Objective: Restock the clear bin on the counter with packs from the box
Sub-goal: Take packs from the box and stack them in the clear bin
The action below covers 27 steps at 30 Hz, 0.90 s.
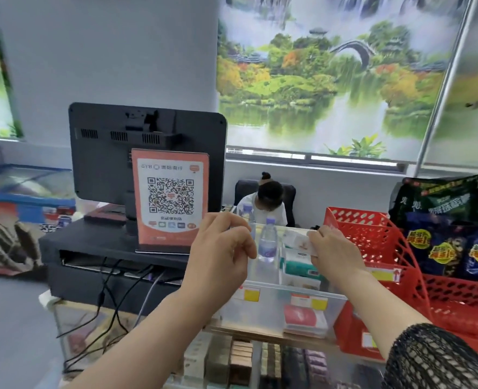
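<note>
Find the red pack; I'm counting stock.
Head view, right of centre: the red pack sits in the clear bin, front right corner, beside the red basket.

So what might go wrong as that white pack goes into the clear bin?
The right hand pinches the white pack by one end above the bin; it could slip and land crooked on the packs already inside. A water bottle stands close between the hands; a nudge might tip it. The left hand curls at the bin's far edge; a tug could shift the bin.
</note>
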Available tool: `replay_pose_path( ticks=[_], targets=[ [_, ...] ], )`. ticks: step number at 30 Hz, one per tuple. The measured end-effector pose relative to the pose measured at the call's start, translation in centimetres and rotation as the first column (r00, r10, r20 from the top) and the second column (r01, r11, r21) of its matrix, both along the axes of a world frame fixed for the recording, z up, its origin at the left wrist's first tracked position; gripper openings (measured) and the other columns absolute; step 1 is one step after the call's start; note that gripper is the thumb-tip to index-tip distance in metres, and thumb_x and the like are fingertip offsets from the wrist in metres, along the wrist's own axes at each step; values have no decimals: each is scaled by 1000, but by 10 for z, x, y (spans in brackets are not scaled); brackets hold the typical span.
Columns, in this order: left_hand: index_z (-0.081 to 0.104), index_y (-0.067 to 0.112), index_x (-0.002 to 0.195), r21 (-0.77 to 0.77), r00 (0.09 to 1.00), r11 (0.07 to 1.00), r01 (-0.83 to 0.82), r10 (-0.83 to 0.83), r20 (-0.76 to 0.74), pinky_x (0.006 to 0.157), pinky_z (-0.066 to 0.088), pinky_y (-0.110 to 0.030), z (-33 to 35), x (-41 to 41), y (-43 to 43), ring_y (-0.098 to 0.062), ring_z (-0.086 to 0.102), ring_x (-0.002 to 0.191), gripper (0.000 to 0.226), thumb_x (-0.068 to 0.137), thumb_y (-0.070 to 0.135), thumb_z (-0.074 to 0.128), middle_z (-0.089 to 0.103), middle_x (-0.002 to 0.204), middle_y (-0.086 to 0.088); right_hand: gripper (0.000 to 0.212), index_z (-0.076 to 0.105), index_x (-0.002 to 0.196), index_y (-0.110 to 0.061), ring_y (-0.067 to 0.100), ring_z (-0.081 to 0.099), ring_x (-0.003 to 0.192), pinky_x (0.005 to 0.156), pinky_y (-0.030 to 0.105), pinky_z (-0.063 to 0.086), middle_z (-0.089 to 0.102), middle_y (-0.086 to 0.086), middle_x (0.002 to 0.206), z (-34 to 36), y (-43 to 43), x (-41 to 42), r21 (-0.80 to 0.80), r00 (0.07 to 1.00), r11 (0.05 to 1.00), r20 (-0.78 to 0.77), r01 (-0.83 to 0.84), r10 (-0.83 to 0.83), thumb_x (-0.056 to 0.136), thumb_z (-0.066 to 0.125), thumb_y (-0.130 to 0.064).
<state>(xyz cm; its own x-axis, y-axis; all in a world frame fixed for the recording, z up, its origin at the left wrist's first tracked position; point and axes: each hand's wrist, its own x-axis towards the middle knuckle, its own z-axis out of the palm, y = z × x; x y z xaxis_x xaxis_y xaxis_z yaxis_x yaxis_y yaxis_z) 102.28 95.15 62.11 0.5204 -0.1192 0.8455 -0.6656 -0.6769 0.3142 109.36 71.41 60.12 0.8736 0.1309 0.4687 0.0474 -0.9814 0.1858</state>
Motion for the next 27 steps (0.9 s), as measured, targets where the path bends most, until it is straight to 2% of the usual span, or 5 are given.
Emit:
replay_pose_path(
  ticks=[4, 9, 16, 24, 27],
  targets=[
    [56, 25, 59, -26, 998, 999, -43, 42, -38, 65, 36, -16, -4, 14, -1, -8, 46, 81, 27, 66, -1, 51, 55, 77, 13, 31, 51, 121, -16, 23, 51, 108, 81, 29, 47, 52, 4, 121, -16, -5, 34, -156, 997, 988, -71, 20, -31, 90, 53, -11],
    [52, 30, 57, -50, 993, 996, -69, 64, -99, 64, 34, -11, -18, 32, -2, -3, 47, 78, 30, 64, 1, 51, 53, 79, 15, 28, 53, 120, -12, 23, 51, 107, 82, 31, 48, 51, 6, 120, -32, -13, 73, -241, 992, 971, -124, 7, -38, 93, 48, -7],
    [54, 26, 58, -40, 991, 997, -63, 58, -122, 61, 36, -13, -34, 45, -17, -7, 51, 76, 28, 63, -1, 51, 53, 80, 14, 28, 52, 122, -12, 23, 50, 110, 84, 31, 47, 52, 6, 122, -46, -28, 97, -281, 987, 960, -151, 8, -52, 95, 49, -13],
    [54, 27, 60, -61, 987, 997, -38, 28, -160, 62, 33, -10, -44, 55, -28, -7, 51, 74, 30, 64, -2, 52, 53, 77, 14, 39, 44, 135, -15, 23, 48, 117, 82, 30, 49, 48, 7, 130, -60, -39, 108, -231, 980, 972, -198, -42, -4, 98, 46, -24],
    [56, 26, 58, -58, 985, 997, -45, 34, -167, 63, 34, -8, -43, 57, -30, -7, 50, 74, 29, 65, -1, 52, 53, 75, 14, 40, 42, 138, -14, 26, 45, 122, 86, 34, 50, 43, 9, 136, -63, -38, 109, -218, 972, 975, -235, -46, -6, 99, 42, -23]
  ],
)
